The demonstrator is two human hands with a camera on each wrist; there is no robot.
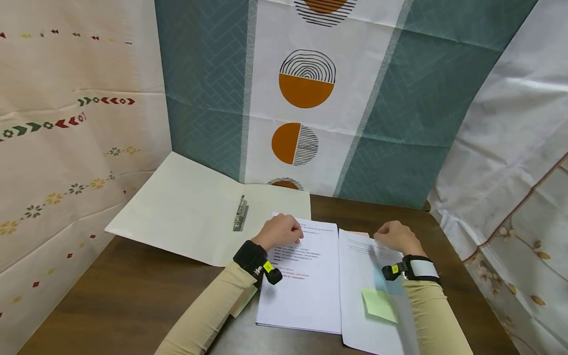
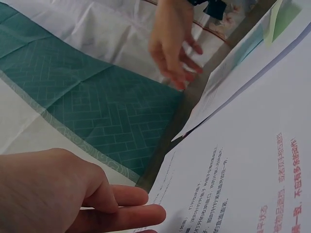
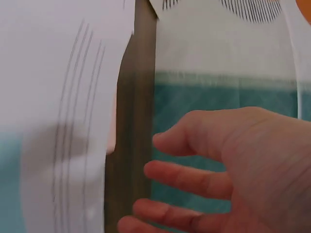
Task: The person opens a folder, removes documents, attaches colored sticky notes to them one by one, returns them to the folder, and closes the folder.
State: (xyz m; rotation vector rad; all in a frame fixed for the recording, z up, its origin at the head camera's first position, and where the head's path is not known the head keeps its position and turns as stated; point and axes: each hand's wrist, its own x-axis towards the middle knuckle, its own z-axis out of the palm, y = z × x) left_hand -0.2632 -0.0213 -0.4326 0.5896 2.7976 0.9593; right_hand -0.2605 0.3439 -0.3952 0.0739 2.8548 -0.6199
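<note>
A stack of printed paper (image 1: 306,286), with black and red lines of text, lies on the table. My left hand (image 1: 280,231) is over its upper left part, holding nothing; in the left wrist view the fingers (image 2: 131,213) reach loosely along the page edge, and contact is unclear. To the right lies a white sheet (image 1: 359,296) with a few lines of print and a green sticky note (image 1: 379,304). My right hand (image 1: 399,237) hovers by that sheet's top edge. Its fingers (image 3: 189,179) are spread, with nothing between them.
An open white folder (image 1: 177,207) with a metal clip (image 1: 241,214) stands at the back left. Part of a light blue note (image 1: 380,280) shows beside the green one. Patterned cloths (image 1: 443,98) hang around the brown table (image 1: 102,296).
</note>
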